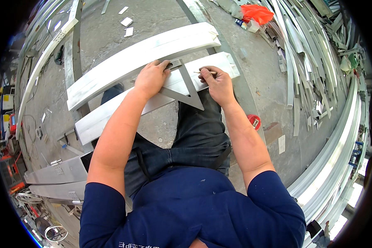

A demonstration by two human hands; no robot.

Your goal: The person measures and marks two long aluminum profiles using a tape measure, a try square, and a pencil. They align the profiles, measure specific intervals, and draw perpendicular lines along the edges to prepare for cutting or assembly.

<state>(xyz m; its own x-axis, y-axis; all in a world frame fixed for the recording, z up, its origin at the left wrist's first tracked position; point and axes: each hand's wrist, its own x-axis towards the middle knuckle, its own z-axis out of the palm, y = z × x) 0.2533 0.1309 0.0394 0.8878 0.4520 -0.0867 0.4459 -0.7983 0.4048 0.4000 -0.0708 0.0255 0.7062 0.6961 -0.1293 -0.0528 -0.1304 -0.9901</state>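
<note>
Shirt [182, 198]: navy, short-sleeved, spread below the bent forearms of a seated worker in dark trousers [200, 128].
Left hand [151, 78]: fingers bent over the slotted end of a metal set square [187, 81], holding it against the near bar [96, 124].
Right hand [219, 84]: pinches a slim stick [198, 72], perhaps a pencil, too small to be sure, just right of the set square.
Set square: flat across the near bar, one corner jutting toward the worker's lap.
Far bar [144, 53]: white, beyond the near one.
Floor, right: loose metal strips [295, 53] heaped near an orange-red bag [257, 15].
</note>
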